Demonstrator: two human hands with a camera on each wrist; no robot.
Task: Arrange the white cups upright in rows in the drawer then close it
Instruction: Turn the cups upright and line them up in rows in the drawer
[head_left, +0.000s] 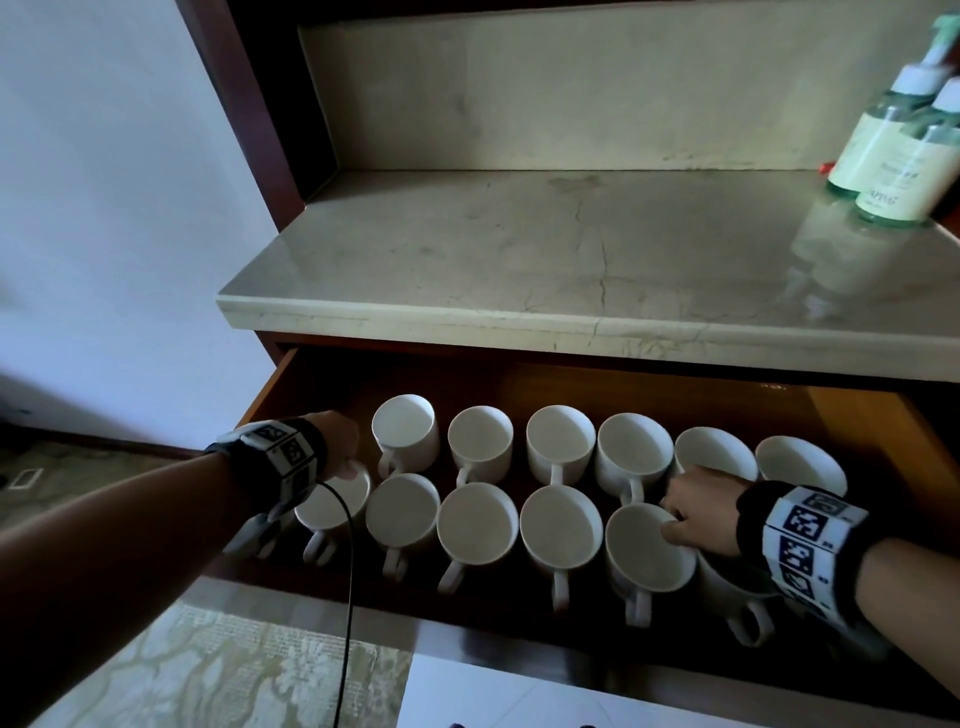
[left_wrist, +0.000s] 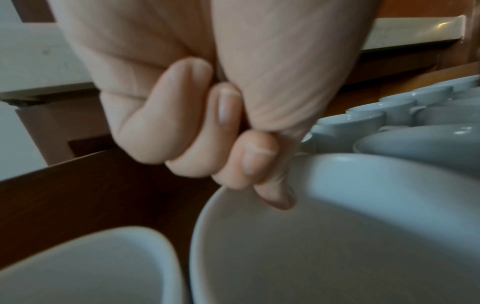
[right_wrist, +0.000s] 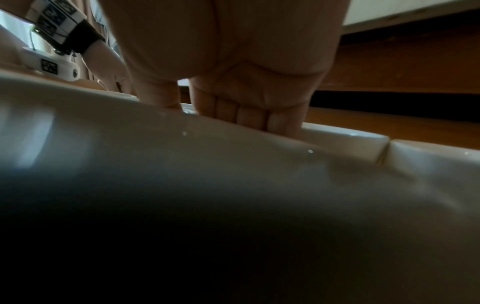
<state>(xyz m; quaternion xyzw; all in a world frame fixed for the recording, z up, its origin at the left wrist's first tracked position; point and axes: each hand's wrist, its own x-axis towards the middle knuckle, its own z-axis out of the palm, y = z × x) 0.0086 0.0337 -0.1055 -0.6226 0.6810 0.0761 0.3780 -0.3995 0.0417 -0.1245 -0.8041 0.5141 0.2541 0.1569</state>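
Note:
Several white cups stand upright in two rows in the open wooden drawer, handles toward me. My left hand is at the left end; its curled fingers pinch the far rim of the front-left cup, seen close up as a cup in the left wrist view. My right hand grips the right rim of the fifth front-row cup, thumb on the near side. Its wrist partly covers the last front cup. The right wrist view shows the fingers dipping behind a blurred cup wall.
A marble counter overhangs the drawer's back. Two green pump bottles stand at its right end. A black cable hangs from my left wrist. White wall on the left, patterned floor and a white sheet below.

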